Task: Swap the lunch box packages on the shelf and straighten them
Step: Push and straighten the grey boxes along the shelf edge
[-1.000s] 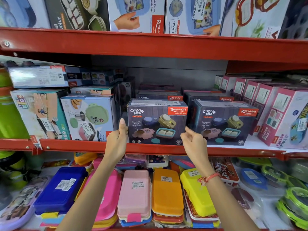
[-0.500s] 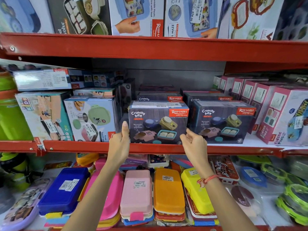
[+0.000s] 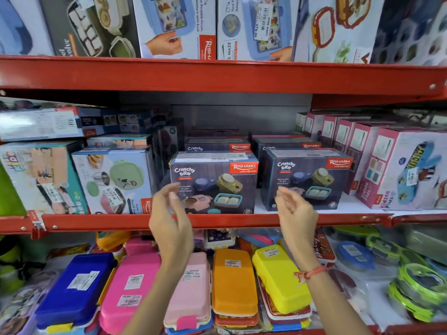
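Two dark "Crunchy bite" lunch box packages stand side by side at the front of the middle red shelf (image 3: pixel 217 222): the left package (image 3: pixel 217 180) and the right package (image 3: pixel 312 177). More of the same boxes sit behind them. My left hand (image 3: pixel 170 218) hovers in front of the left package's lower left corner, fingers apart, holding nothing. My right hand (image 3: pixel 296 213), with a red thread on its wrist, floats in the gap between the two packages, also empty with fingers loosely curled. Neither hand touches a box.
A pale blue box with a green lunch box picture (image 3: pixel 113 180) stands left of the packages. Pink "Kidzee Plus" boxes (image 3: pixel 406 170) crowd the right. Colourful plastic lunch boxes (image 3: pixel 232 284) fill the shelf below. Larger cartons (image 3: pixel 174 25) line the top shelf.
Both hands have let go of the left package's sides and pulled back from it, fingers spread. The view has moved closer to the shelf.
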A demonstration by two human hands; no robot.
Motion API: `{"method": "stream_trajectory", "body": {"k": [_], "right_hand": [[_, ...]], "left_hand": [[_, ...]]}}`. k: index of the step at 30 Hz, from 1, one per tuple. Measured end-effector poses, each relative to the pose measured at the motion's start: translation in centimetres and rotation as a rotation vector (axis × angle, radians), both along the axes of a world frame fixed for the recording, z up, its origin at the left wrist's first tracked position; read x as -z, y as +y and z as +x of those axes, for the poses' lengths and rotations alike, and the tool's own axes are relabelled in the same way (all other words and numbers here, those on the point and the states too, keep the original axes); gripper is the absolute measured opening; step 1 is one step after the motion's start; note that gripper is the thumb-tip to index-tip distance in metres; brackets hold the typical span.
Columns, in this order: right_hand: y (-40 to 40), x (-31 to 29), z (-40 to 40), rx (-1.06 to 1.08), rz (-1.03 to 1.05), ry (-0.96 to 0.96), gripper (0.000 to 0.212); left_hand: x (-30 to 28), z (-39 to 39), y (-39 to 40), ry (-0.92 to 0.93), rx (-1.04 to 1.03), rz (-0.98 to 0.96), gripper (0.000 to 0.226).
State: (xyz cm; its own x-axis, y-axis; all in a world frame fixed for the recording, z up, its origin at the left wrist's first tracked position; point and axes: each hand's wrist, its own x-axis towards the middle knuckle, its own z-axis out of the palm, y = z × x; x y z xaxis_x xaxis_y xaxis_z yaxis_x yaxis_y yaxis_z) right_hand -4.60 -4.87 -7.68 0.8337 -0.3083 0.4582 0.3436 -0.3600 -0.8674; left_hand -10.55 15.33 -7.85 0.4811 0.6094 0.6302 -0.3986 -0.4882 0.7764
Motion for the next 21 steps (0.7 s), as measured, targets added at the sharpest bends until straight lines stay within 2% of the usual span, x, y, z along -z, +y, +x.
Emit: {"method": "stream_trajectory", "body": {"k": [3,7,10,13,17,21], "right_hand": [[-2.6,0.0,0.5,0.128,0.067,-0.089,0.019],[-6.2,0.4,2.3,0.223,0.122,-0.117,0.023],[-8.9,0.9,3.9,0.213,0.049,-0.048,0.038],[-11.1,0.9,4.8,0.131,-0.024,0.056,0.055],[-13.5,1.1,5.9,0.020,-0.078,0.219,0.063],[-14.4,1.4,6.2,-0.049,-0.123,0.304,0.062]], "left_hand": [[-0.4,0.2,-4.4,0.001,0.188,0.112,0.026],[-0.1,2.4,-10.2,0.143,0.395,0.209,0.034],[0.1,4.0,-13.8,0.274,0.498,0.137,0.044],[0.2,5.4,-15.6,0.362,0.481,0.021,0.055],[-0.2,6.2,-16.6,0.426,0.476,-0.161,0.067],[-0.4,6.3,-16.9,0.423,0.482,-0.216,0.047]]}}
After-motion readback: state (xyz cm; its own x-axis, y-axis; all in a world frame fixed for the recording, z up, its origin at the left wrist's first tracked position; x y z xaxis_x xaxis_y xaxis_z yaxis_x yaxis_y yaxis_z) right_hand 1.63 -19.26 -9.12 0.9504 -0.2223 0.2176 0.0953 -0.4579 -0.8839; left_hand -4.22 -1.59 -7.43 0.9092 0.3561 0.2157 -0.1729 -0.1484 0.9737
